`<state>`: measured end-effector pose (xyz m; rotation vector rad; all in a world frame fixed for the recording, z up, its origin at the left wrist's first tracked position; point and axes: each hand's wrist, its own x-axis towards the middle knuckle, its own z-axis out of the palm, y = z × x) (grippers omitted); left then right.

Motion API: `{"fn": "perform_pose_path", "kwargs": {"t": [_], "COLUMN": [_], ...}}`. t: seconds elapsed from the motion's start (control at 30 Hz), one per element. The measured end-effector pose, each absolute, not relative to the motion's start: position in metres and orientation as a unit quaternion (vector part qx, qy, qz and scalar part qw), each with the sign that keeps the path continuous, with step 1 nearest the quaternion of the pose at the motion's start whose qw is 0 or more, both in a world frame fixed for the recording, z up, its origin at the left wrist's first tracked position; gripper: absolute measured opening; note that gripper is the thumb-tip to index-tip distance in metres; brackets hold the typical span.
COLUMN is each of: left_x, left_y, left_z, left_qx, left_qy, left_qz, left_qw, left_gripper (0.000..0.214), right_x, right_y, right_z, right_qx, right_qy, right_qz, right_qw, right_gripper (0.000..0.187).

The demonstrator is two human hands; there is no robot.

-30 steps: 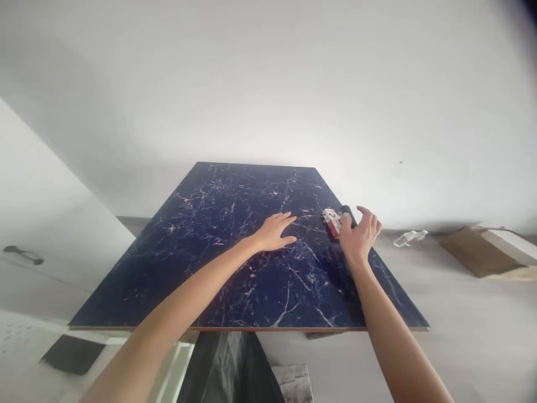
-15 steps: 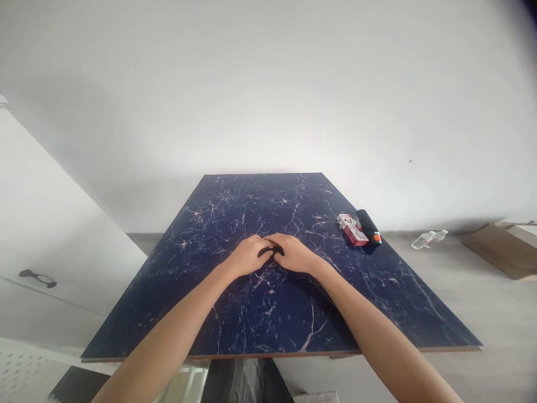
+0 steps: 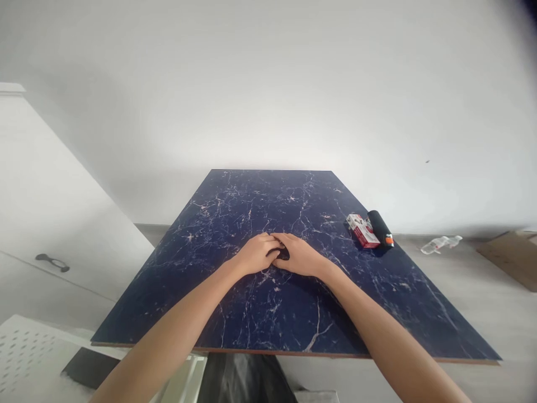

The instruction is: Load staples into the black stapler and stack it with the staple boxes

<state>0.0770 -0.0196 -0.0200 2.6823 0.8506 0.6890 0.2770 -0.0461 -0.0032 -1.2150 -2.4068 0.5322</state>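
Observation:
My left hand [image 3: 257, 253] and my right hand [image 3: 299, 256] meet at the middle of a dark blue marbled slab [image 3: 235, 313]. The fingers of both are curled together around a small dark object [image 3: 283, 254] that shows only between them; I cannot name it. Both wrists rest on the slab. A red and white box [image 3: 363, 230] and a black cylinder with an orange end [image 3: 380, 228] lie side by side near the slab's right edge, well clear of my right hand.
A white cabinet with a dark handle [image 3: 52, 262] stands at the left. On the floor to the right lie a clear plastic bottle [image 3: 440, 244] and a cardboard box [image 3: 514, 258]. A white perforated panel [image 3: 25, 352] sits at the lower left.
A second ago my right hand was by the box and cylinder and my left lay flat. Both hands have come together at the slab's middle around a small dark object.

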Motion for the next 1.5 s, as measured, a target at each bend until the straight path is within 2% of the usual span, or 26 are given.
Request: {"fn": "perform_pose_path", "kwargs": {"t": [0.4,1.0,1.33,1.5], "left_x": [0.0767,0.0774,0.0777,0.0779], "left_y": [-0.0163,-0.0215,-0.0217,-0.0212], "left_z": [-0.0281,-0.0218,-0.0202,-0.0209], "left_qx": [0.917,0.919,0.918,0.917], "left_qy": [0.282,0.286,0.293,0.298], "left_qz": [0.259,0.243,0.234,0.236], "left_qw": [0.114,0.124,0.130,0.121], "left_gripper": [0.021,0.026,0.027,0.025], "right_x": [0.2669,0.2705,0.2711,0.2710], "right_y": [-0.0504,-0.0517,-0.0513,-0.0507], "right_z": [-0.0105,-0.0044,-0.0043,-0.0028], "right_qx": [-0.420,-0.449,-0.445,-0.440], "right_qy": [-0.870,-0.863,-0.867,-0.871], "right_qz": [0.141,0.158,0.146,0.140], "right_qw": [0.219,0.170,0.168,0.168], "right_gripper": [0.065,0.068,0.062,0.049]}}
